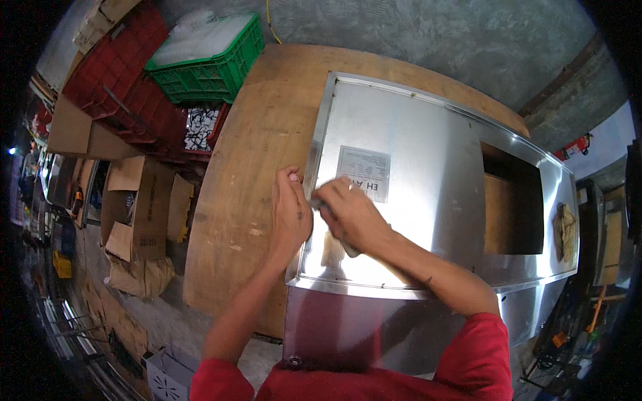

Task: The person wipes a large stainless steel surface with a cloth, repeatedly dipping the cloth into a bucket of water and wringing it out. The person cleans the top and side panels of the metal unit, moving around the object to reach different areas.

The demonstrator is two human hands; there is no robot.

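Note:
A large shiny sheet-metal box (pixel 414 167) with a raised rim lies in front of me. At its left rim is my left hand (pixel 292 212), its fingers curled together against the outer edge; what they grip, if anything, is hidden. Close by, over the metal face, my right hand (pixel 358 217) is closed around a slim grey tool (pixel 350 249). One end of it shows below the palm and the other points at the rim. Motion blur hides its exact kind. Beside the right hand, a printed grey label (pixel 364 167) is on the metal.
The box has a rectangular opening (pixel 513 200) and a crumpled tan cloth (pixel 565 230) at its right. Beneath is a wooden tabletop (pixel 234 227). Left of it stand a green crate (pixel 200 83) with plastic-wrapped contents, red crates (pixel 117 80) and an open cardboard box (pixel 150 207).

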